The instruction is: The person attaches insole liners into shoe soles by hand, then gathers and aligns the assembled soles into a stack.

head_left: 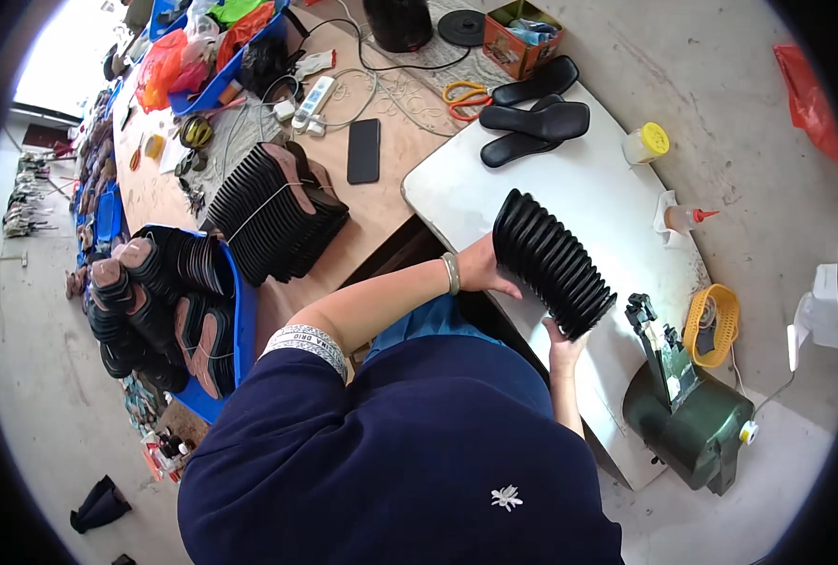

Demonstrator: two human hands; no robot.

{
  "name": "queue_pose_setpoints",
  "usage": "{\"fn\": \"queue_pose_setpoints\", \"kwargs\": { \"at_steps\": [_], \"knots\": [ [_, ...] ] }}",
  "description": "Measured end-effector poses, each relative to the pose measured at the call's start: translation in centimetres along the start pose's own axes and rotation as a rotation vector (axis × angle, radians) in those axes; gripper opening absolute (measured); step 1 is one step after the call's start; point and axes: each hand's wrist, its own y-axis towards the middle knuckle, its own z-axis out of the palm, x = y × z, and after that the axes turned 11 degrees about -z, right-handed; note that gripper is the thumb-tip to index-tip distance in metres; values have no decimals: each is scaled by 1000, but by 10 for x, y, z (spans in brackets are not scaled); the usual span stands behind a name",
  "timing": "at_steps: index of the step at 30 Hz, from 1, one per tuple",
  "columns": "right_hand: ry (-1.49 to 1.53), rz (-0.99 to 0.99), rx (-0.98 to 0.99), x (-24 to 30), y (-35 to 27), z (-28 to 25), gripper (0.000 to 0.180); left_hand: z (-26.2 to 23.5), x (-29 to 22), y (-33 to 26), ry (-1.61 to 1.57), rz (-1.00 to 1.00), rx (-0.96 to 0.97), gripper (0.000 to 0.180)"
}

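A row of black shoe soles [555, 264], pressed side by side into one stack, is held between my two hands over the white table [461, 193]. My left hand [483, 266] grips the far left end, its thumb showing along the near side and its other fingers hidden behind the soles. At the near right end, my right hand [564, 350] is closed around the stack; most of its fingers are out of sight. Beyond the stack, loose black soles [537, 121] lie overlapping near the white table's far edge.
A tied bundle of soles [273, 212] and a phone [363, 151] rest on the wooden table to the left. More bundles fill a blue crate [246, 325]. Orange scissors [466, 99], a yellow-lidded jar [647, 143], a red-tipped bottle [684, 218] and a green machine [687, 419] surround the white tabletop.
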Motion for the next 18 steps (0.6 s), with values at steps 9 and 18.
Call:
{"fn": "queue_pose_setpoints", "kwargs": {
  "at_steps": [9,18],
  "knots": [
    [189,536,-370,18,58,25,65,-3,-30,74,421,-628,188,92],
    [513,806,-420,-16,49,15,55,-51,53,136,790,-38,-194,54]
  ]
}}
